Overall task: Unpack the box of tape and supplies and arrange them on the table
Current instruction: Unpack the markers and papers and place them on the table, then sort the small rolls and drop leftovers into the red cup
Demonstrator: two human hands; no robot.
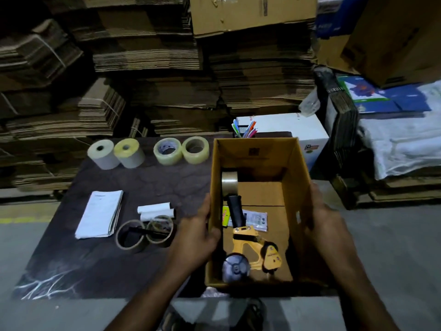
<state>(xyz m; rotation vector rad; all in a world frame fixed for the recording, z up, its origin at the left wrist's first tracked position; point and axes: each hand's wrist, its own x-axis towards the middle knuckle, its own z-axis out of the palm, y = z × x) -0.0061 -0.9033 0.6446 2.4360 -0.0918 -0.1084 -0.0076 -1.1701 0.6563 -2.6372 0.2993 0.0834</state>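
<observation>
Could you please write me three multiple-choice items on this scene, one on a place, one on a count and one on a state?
1. Where is the tape dispenser?
A. on the table by the booklet
B. in the box
C. on the floor

2. How many rolls stand in the table's back row?
A. two
B. four
C. six

3. What are the hands doing?
A. gripping the box's side walls
B. lifting a roll
C. resting on the table

Answers:
1 B, the yellow dispenser lies on the box floor.
2 B, four rolls line the table's far edge.
3 A, the left hand and right hand each clasp a wall.

Tan box (293, 163), yellow-and-black dispenser (248, 237), dark cracked-pattern table (148, 182), white booklet (100, 213).
</observation>
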